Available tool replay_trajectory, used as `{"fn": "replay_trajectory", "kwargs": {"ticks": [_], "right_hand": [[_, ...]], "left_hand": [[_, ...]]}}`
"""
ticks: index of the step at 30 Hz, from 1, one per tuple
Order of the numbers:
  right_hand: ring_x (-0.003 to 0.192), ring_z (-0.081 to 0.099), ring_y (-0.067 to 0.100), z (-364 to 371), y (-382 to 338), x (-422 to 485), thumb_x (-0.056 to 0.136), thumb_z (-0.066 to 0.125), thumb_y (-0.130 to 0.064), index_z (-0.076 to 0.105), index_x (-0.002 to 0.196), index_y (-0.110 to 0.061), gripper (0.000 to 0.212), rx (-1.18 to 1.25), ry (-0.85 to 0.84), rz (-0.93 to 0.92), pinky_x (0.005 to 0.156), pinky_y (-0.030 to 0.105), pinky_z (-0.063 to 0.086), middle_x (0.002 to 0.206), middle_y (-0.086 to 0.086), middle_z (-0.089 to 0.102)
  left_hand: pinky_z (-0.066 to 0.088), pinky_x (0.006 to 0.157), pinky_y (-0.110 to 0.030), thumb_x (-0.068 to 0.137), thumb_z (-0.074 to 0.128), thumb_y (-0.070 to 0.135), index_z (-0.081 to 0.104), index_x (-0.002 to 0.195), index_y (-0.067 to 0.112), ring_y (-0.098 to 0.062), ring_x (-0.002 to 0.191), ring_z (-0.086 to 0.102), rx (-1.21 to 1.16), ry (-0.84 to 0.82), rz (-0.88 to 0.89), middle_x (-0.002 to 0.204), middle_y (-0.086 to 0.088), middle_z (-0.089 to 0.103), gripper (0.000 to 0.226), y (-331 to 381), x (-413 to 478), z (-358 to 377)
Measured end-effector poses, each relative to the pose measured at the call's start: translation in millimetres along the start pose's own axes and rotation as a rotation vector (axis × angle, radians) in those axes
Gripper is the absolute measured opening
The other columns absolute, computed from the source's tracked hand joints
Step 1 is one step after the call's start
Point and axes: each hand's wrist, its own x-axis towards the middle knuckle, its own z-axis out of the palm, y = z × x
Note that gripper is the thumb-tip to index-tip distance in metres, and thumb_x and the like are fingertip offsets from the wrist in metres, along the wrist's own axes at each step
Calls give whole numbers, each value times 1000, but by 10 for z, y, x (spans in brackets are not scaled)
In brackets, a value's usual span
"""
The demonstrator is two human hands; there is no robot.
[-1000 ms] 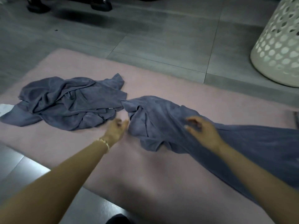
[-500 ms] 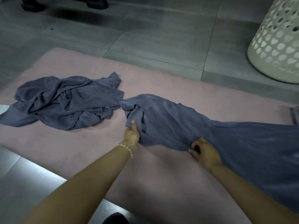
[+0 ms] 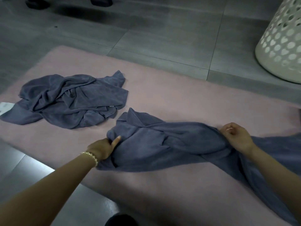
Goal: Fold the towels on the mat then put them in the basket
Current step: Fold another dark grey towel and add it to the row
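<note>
The left hand (image 3: 101, 148) grips one end of a grey-blue towel (image 3: 162, 144) lying on the pink mat (image 3: 162, 95), thumb on top; the right hand (image 3: 236, 136) curls round its bunched middle. The towel runs off frame right. A crumpled second towel (image 3: 68, 98) bears a tiny white tag (image 3: 111, 105), unreadable. The perforated white basket (image 3: 280, 46) is cropped.

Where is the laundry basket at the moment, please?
In the head view the white perforated basket stands at the upper right on the grey floor, beyond the far edge of the pink mat.
</note>
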Motion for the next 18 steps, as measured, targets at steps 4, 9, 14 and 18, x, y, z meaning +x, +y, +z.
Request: {"fn": "replay_trajectory", "kwargs": {"ticks": [4, 9, 14, 18], "right_hand": [[90, 53, 14, 182, -37, -20, 77, 76, -36, 52, 102, -21, 38, -203, -255, 5, 80, 24, 40, 93, -7, 58], [91, 59, 19, 276, 3, 25, 81, 72, -37, 56, 100, -14, 34, -251, -242, -69, 81, 29, 45, 95, 1, 64], [79, 63, 17, 200, 91, 177, 84, 68, -31, 64, 77, -20, 14, -122, -253, -138, 71, 18, 46, 76, -3, 69], [62, 54, 0, -79, 5, 360, 81, 70, -26, 68, 65, -21, 17, -174, -289, -168, 63, 7, 41, 75, 6, 68]], "left_hand": [[31, 110, -40, 91, 48, 51, 30, 144, 10, -32, 131, 39, -257, 354, 212, 145, -15, 37, 70, 354, 74, -78], [25, 114, -38, 89, 56, 47, 10, 151, 19, -30, 138, 29, -339, 319, 358, 150, -14, 28, 82, 780, 265, -220], [46, 86, -27, 90, 59, 37, 58, 102, 0, -22, 92, 63, -520, 233, 157, 97, -17, 65, 39, 806, 592, -320], [41, 37, -14, 94, 55, 31, 45, 74, 9, -4, 31, 48, -840, 30, 104, 55, -6, 49, 32, 824, 632, -499]]}}
